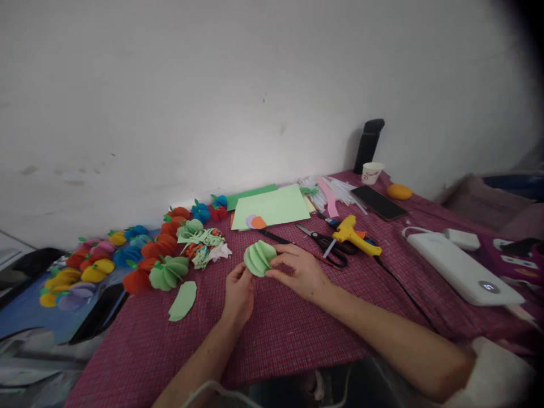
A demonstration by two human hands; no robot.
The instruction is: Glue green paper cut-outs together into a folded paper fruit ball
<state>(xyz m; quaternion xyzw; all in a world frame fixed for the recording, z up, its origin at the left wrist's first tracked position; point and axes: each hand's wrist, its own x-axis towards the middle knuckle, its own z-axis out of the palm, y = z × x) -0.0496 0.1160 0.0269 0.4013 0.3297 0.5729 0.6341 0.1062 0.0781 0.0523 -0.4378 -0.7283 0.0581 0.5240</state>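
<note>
A light green folded-paper ball (259, 258) with fanned leaves is held above the red checked cloth. My left hand (239, 292) pinches its lower left edge between thumb and finger. On the right side, the thumb and fingers of my right hand (300, 271) grip the same ball. A stack of light green cut paper pieces (182, 301) lies to the left of my left hand. Beyond my right hand are black-handled scissors (327, 242) and a yellow hot glue gun (355, 237) with a glue stick showing.
Many-coloured finished paper balls (157, 249) crowd the left side, near paper scraps (206, 246). Green paper sheets (272, 208) lie at the back. On the right are a phone (378, 203), a paper cup (372, 173), a black bottle (369, 146), an orange oval object (399, 192) and a white power bank (461, 269).
</note>
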